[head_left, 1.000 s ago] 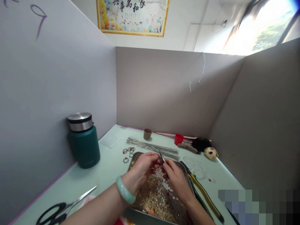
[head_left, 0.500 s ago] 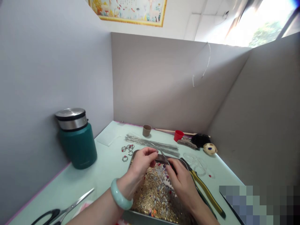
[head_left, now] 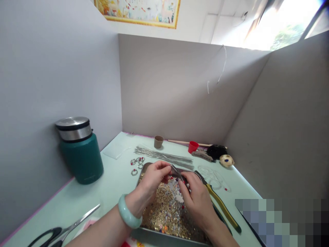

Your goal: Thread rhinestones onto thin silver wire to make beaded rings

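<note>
My left hand [head_left: 151, 180], with a pale green bangle [head_left: 126, 216] on the wrist, hovers over a metal tray [head_left: 164, 236] full of small gold and coloured beads [head_left: 167, 212]. Its fingers pinch the end of a thin silver wire [head_left: 177, 171]. My right hand [head_left: 196, 199] is closed on the same wire a little to the right, fingertips almost touching the left ones. Both hands sit above the tray's far half.
A green flask [head_left: 79, 151] with a steel lid stands at the left. Black scissors [head_left: 61, 231] lie near the front left. Wire rods [head_left: 164, 156], bead rings [head_left: 136, 164], a brown cup [head_left: 158, 141], a red cup [head_left: 192, 146] and yellow-handled pliers [head_left: 221, 206] surround the tray.
The camera has tipped and shifted slightly. My hands have stayed together over the tray, working the wire, with the right hand moving a little lower and closer to the beads.
</note>
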{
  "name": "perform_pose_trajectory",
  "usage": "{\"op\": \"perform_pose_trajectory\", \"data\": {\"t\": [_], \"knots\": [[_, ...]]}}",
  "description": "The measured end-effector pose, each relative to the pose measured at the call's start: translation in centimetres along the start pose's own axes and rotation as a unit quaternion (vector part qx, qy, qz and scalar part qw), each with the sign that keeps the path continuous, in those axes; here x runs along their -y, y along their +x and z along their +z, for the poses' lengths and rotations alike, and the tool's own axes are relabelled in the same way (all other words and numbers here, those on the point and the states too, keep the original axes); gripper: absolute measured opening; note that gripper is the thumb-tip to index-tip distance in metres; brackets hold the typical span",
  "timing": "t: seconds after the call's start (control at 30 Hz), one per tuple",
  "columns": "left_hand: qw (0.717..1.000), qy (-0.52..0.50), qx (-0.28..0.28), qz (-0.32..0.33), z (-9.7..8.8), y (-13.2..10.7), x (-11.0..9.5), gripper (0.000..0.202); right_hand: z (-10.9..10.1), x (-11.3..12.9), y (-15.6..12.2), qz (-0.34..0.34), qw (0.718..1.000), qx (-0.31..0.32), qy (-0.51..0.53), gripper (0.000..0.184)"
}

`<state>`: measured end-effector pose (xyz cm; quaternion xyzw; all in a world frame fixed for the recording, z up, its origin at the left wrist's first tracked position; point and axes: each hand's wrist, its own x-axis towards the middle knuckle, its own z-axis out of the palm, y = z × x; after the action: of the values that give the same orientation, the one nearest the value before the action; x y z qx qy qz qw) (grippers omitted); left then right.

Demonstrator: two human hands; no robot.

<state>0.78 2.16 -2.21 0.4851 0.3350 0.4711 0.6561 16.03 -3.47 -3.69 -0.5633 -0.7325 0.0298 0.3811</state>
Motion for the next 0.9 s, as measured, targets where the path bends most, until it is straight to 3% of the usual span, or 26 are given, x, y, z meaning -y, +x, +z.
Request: {"op": "perform_pose_trajectory", "data": {"t": [0.43, 0.9], "knots": [[0.998, -0.043, 0.037, -0.029, 0.12, 0.03, 0.16, 0.015, 0.26, -0.01, -0.09, -0.047, 0.996, -0.041, -0.064, 0.018], [1.0, 0.01, 0.011, 0.012, 0.19, 0.21, 0.4, 0.013, 0.5, -0.09, -0.26, -0.055, 0.994, -0.042, -0.085, 0.02]]}}
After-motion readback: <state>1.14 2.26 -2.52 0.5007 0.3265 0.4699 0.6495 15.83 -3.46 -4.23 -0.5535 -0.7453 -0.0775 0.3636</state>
